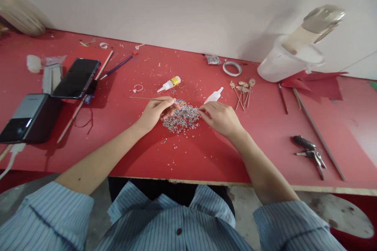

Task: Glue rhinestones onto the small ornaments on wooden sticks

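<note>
My left hand [156, 113] is closed on a thin wooden stick [141, 98], whose tail end points left. At the stick's other end, over the pile, is a small yellowish and blue piece [179, 102], too small to make out fully. Below it spreads a heap of glittery coloured chips [182, 120] on the red table. At the heap's right edge my right hand [219, 117] has its thumb and fingers pinched together; what they hold, if anything, is too small to name. A white nozzle bottle [215, 95] lies just behind that hand. A yellow-labelled glue bottle [171, 84] lies behind the heap.
Several sticks with carved wooden tops [244, 88] and a tape roll [232, 68] lie behind right. A white bucket [275, 60], keys [312, 155] and a long rod [319, 135] are farther right. At left are a phone [77, 77], a power bank [26, 119] and a paintbrush [119, 64].
</note>
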### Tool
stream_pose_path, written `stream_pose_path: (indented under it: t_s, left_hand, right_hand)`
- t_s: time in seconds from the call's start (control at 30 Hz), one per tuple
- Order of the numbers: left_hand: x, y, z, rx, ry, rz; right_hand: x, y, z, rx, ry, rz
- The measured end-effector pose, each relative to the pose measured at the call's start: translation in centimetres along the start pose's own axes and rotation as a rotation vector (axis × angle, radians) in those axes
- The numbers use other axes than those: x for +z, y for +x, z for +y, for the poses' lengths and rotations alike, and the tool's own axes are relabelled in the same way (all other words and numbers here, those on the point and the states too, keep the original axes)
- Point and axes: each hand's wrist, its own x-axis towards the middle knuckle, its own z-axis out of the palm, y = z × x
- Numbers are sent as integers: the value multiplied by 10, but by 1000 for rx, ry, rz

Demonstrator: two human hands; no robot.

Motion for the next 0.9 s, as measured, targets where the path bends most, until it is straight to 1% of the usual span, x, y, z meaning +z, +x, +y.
stream_pose_path:
  t_s: [0.1, 0.2, 0.3, 0.37, 0.4, 0.43, 0.5, 0.57, 0.63, 0.7, 0.77, 0.83, 0.87, 0.9]
  left_hand:
    - [0, 0, -1, -9, 12, -5]
    - [0, -1, -1, -17, 32, -7]
    - [0, -1, -2, -22, 39, -18]
    - [0, -1, -3, -25, 38, -25]
    - [0, -1, -3, -26, 38, -26]
    - [0, -1, -4, -26, 36, -25]
    - [0, 0, -4, -24, 31, -26]
    - [0, 0, -4, -24, 24, -29]
    - [0, 0, -4, -23, 15, -38]
    - [0, 0, -4, -20, 8, -40]
    - [1, 0, -4, -12, 7, -35]
    - [1, 0, -3, -4, 10, -26]
    - [1, 0, -4, 0, 12, -22]
    - [0, 0, -4, 3, 14, -19]
  right_hand:
    - [-1, -1, -1, -8, -110, -103]
    - [-2, -2, -3, 0, -153, -174]
    - [-4, -1, -4, 21, -156, -200]
    - [-5, -1, -3, 34, -143, -174]
    - [-6, -2, -3, 38, -127, -135]
    - [-6, -2, -2, 48, -98, -69]
    - [-6, -4, -1, 102, 6, 133]
    - [-6, -4, 0, 204, 149, 364]
    - [-5, -4, 1, 334, 301, 533]
    - [-3, -2, 3, 448, 452, 629]
    - [-1, 0, 5, 521, 578, 708]
    - [2, 4, 8, 539, 646, 783]
    - [4, 5, 9, 532, 666, 795]
    - [6, 6, 10, 518, 684, 777]
